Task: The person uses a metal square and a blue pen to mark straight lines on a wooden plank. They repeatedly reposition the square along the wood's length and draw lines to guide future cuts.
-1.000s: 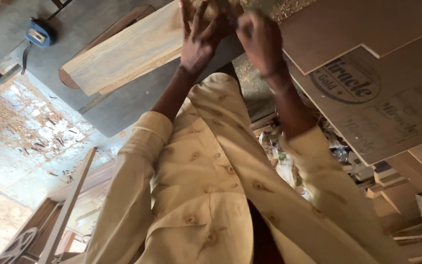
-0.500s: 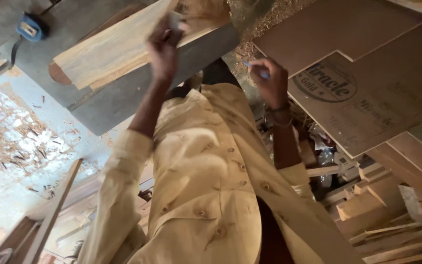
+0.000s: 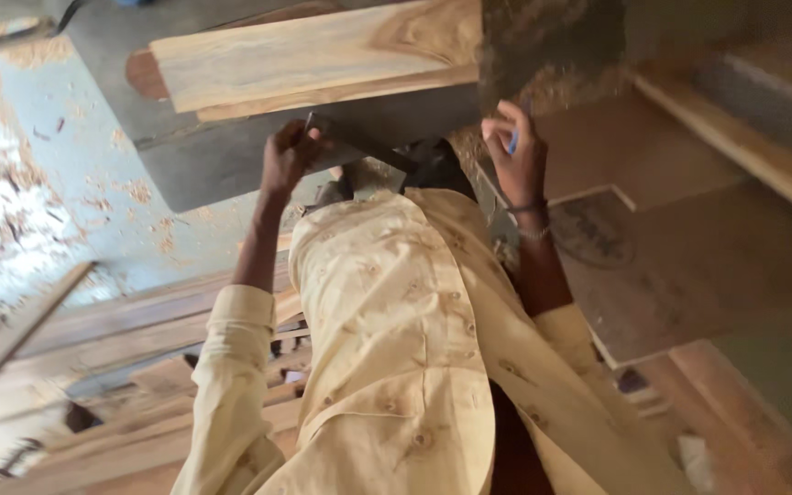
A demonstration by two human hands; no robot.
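Observation:
My left hand [image 3: 286, 156] is closed around one end of a thin dark metal square [image 3: 364, 145], whose blade slants toward my chest. It sits just below the near edge of a pale wooden plank [image 3: 323, 55] lying on a dark grey bench [image 3: 203, 170]. My right hand [image 3: 517, 156] is raised at the plank's right end. It pinches a small blue pencil [image 3: 512, 139] between the fingers, and a bracelet is on its wrist. Both sleeves are pale yellow, and my shirt fills the lower middle of the view.
Wood shavings [image 3: 2, 183] litter the grey floor on the left. Planks [image 3: 130, 367] are stacked at lower left, with a loose strip [image 3: 20, 330] slanting over them. Brown plywood sheets [image 3: 689, 257] and a wooden shelf edge [image 3: 735, 147] fill the right side.
Both hands have come off the plank's end and drawn back toward my chest. The left now holds the metal square low, the right holds the blue pencil higher. The view has tilted.

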